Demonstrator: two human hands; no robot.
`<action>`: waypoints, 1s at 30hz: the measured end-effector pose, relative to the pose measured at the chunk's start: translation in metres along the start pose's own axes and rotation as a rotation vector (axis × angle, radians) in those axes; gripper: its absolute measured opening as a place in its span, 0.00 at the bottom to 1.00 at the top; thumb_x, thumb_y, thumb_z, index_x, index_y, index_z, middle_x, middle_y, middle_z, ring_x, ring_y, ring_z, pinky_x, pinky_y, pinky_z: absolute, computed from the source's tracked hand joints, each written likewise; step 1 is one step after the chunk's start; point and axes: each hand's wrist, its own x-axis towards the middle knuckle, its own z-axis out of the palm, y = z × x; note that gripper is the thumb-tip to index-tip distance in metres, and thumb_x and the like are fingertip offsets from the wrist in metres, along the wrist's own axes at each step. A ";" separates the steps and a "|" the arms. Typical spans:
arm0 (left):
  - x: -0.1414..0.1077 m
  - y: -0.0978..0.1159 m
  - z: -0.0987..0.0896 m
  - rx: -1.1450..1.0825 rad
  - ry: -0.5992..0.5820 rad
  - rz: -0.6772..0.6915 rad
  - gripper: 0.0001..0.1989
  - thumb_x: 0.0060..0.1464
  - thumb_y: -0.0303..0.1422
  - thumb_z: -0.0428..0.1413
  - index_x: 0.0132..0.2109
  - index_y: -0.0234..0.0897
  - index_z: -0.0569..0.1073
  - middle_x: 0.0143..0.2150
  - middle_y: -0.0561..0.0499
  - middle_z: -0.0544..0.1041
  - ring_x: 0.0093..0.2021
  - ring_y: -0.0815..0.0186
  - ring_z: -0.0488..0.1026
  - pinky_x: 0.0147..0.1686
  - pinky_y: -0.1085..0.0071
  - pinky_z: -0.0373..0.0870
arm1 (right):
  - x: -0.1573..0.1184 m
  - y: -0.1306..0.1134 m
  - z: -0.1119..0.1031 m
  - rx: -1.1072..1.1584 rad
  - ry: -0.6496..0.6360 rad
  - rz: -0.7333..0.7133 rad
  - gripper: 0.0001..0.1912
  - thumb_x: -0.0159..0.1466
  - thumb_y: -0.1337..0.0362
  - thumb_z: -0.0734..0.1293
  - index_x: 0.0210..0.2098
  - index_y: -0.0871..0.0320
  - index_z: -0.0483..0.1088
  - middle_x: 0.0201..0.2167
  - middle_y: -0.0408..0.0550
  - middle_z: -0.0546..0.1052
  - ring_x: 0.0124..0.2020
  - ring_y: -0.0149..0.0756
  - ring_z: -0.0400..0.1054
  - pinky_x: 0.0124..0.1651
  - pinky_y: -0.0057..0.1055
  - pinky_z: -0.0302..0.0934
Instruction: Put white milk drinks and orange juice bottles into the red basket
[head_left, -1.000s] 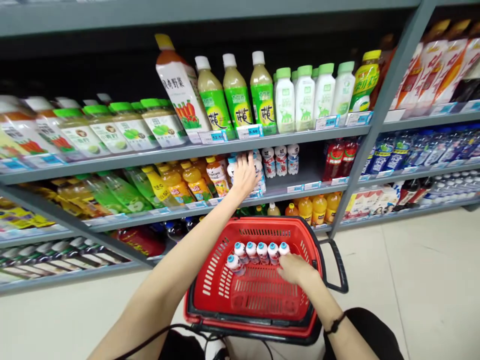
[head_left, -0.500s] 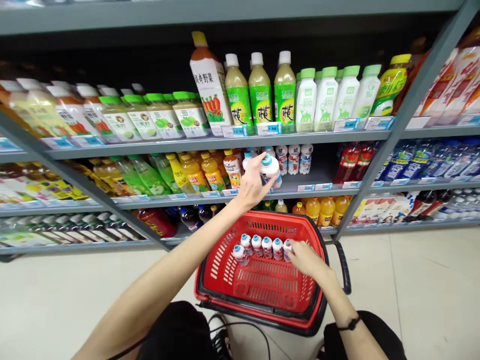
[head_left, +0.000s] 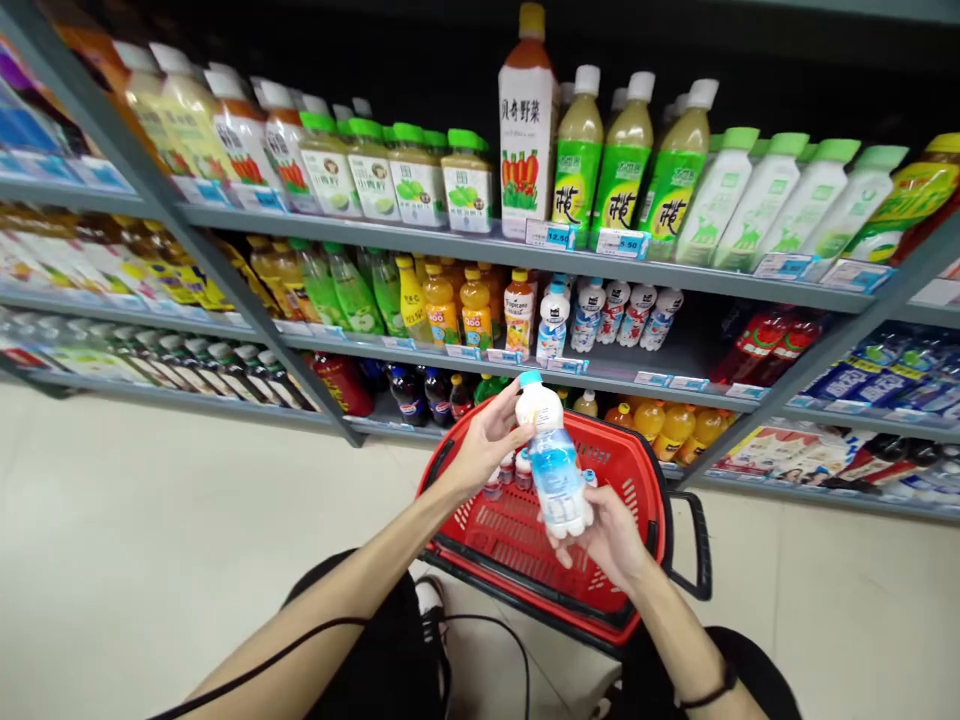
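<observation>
A small white bottle with a blue label and blue cap (head_left: 556,470) is tilted above the basket, held between both hands. The fingers of my left hand (head_left: 484,440) grip it near its neck. My right hand (head_left: 604,530) supports its lower end, thumb against the side and fingers underneath. Below is the red shopping basket (head_left: 487,545), with several small bottles (head_left: 523,468) standing along its far side, partly hidden by my hands and the held bottle. Similar small bottles (head_left: 589,315) stand on the shelf in front.
Shelves of drinks rise ahead, with a grey shelf edge (head_left: 465,355) just beyond the basket. The basket's black handle (head_left: 694,550) sticks out to the right. A dark cable (head_left: 499,625) hangs near my shoes.
My left hand has brought the bottle down from the shelf to above the basket. My right hand has left the bottles in the basket and now holds this bottle's base. The view has shifted.
</observation>
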 end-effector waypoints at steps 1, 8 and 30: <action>-0.003 0.001 -0.002 -0.022 -0.007 -0.014 0.44 0.53 0.36 0.71 0.73 0.39 0.63 0.71 0.38 0.68 0.69 0.51 0.68 0.68 0.59 0.67 | 0.000 0.006 -0.001 -0.005 0.014 -0.014 0.24 0.63 0.48 0.71 0.46 0.63 0.74 0.33 0.54 0.80 0.27 0.41 0.72 0.23 0.31 0.66; -0.015 0.017 0.001 -0.121 -0.111 -0.034 0.43 0.54 0.32 0.70 0.73 0.45 0.65 0.74 0.42 0.64 0.72 0.53 0.64 0.71 0.58 0.61 | 0.003 0.025 -0.017 -0.364 0.183 -0.186 0.29 0.62 0.49 0.76 0.55 0.58 0.69 0.32 0.45 0.77 0.23 0.34 0.66 0.24 0.30 0.63; -0.019 0.026 0.001 -0.095 -0.049 0.005 0.33 0.52 0.37 0.71 0.65 0.48 0.75 0.67 0.45 0.74 0.64 0.54 0.73 0.62 0.59 0.72 | 0.004 0.018 -0.011 -0.061 0.063 -0.116 0.29 0.63 0.40 0.71 0.45 0.61 0.75 0.30 0.51 0.77 0.21 0.32 0.61 0.21 0.26 0.53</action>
